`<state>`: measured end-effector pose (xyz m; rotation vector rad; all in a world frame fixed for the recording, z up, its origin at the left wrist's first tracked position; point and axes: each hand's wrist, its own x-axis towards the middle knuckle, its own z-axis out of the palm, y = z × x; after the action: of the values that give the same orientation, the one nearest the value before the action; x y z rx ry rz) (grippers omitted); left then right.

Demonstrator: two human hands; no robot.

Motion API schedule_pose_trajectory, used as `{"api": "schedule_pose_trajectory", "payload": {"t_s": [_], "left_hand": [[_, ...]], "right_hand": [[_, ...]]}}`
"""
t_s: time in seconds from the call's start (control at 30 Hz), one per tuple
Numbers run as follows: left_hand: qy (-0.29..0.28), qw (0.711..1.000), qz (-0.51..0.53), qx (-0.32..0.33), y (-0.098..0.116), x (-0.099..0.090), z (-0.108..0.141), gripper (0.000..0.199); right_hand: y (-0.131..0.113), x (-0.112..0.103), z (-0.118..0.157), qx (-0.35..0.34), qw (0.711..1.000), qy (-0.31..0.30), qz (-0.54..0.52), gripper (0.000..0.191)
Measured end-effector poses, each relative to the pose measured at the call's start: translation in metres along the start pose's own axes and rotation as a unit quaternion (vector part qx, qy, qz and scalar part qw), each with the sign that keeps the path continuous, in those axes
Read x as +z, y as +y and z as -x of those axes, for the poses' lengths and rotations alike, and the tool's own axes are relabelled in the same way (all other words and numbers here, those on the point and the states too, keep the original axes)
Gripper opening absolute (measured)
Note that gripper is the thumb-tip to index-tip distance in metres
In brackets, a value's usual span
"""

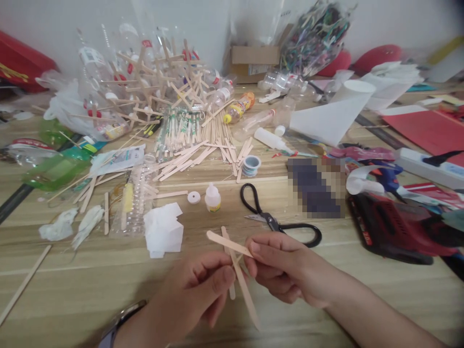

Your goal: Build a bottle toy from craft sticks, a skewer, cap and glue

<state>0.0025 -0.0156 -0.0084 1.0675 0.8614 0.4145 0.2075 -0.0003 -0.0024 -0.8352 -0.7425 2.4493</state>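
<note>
Several flat wooden sticks (pixel 246 291) cross one another between my two hands near the bottom centre. My left hand (pixel 203 285) is closed, its thumb and fingers pinching the crossed sticks from the left. The thumb and forefinger of my right hand (pixel 286 266) pinch the end of the upper stick (pixel 224 241), which points up and left. Black-handled scissors (pixel 270 221) lie just beyond my right hand. A small white glue bottle (pixel 212 198) stands past the sticks, beside a white disc (pixel 194 197). White paper (pixel 164 231) lies beyond my left hand.
Bottles with crossed sticks (pixel 145 82) fill the back left. Loose sticks (pixel 188 162) and a thread spool (pixel 251 166) lie mid-table. A red and black power tool (pixel 395 227) is at right, near a power strip (pixel 431 166). A paper cone (pixel 329 116) stands behind.
</note>
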Motion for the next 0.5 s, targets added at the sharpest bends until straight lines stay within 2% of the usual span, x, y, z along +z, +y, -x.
{"api": "schedule_pose_trajectory", "payload": {"t_s": [0.33,0.5], "left_hand": [[-0.012,1.000,0.009,-0.014,-0.0017,-0.0033,-0.0002,0.043],[-0.031,0.999,0.022,0.011,-0.0049,-0.0049,-0.0012,0.044]], "right_hand": [[-0.0014,0.0012,0.0007,0.024,0.999,-0.017,-0.013,0.036],[-0.0007,-0.0003,0.0009,0.025,0.999,-0.018,-0.015,0.036]]}}
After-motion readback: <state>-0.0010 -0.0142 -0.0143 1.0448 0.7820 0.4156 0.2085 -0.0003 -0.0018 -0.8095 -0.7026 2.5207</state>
